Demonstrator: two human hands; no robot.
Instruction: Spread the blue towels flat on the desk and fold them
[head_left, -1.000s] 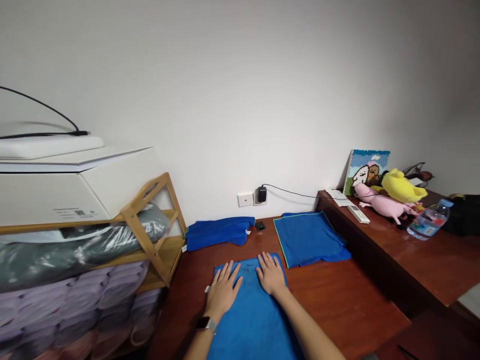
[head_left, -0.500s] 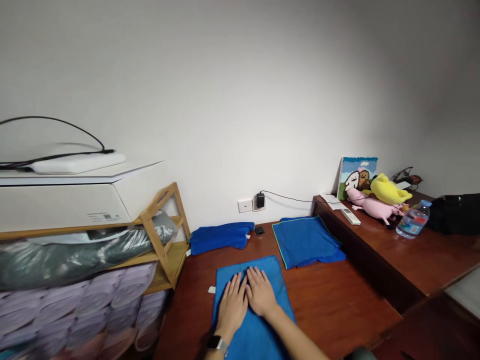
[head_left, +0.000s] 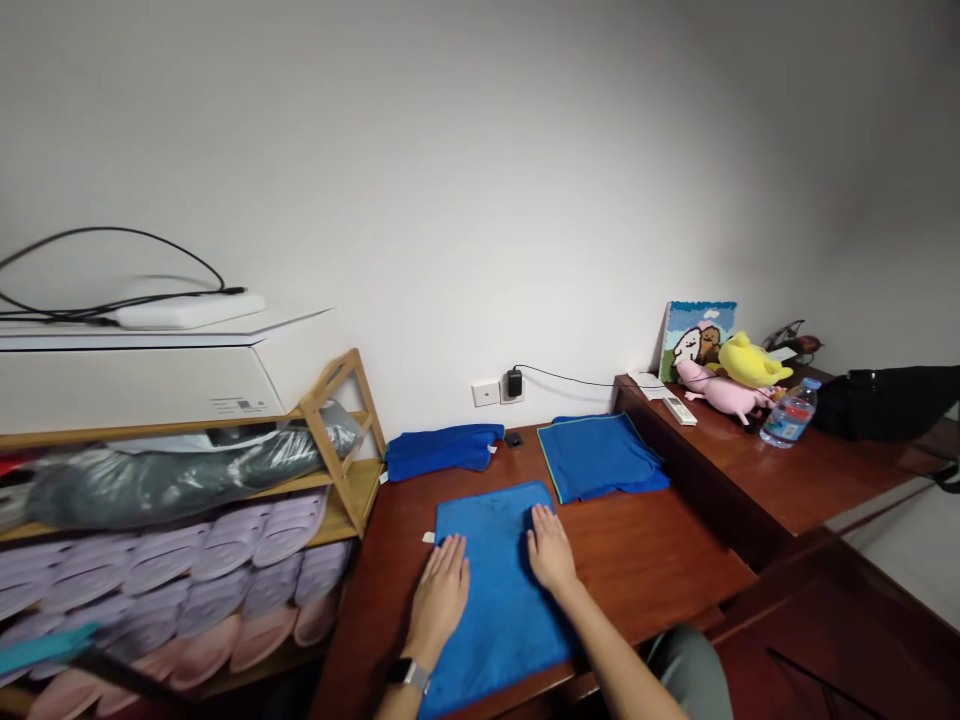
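Observation:
A blue cloth (head_left: 495, 590) lies spread flat on the reddish-brown wooden table (head_left: 637, 560), with a small white tag at its left edge. My left hand (head_left: 442, 590) rests palm down on the cloth's left side, fingers stretched out; a watch is on that wrist. On the cloth's right edge lies my right hand (head_left: 551, 548), flat with its fingers extended. Farther back are a folded blue cloth (head_left: 442, 452) at the left and another blue cloth with a green edge (head_left: 600, 455) at the right.
A wooden rack (head_left: 341, 480) with several slippers (head_left: 225, 545) and a white box (head_left: 135, 380) stands left. On the raised ledge at right are a remote (head_left: 679, 411), plush toys (head_left: 724, 392), a water bottle (head_left: 791, 415) and a black bag (head_left: 885, 405). A charger (head_left: 514, 383) sits in the wall socket.
My hands have moved apart, from together at the cloth's middle to its left and right sides. The view has shifted, showing more of the floor and a knee at lower right.

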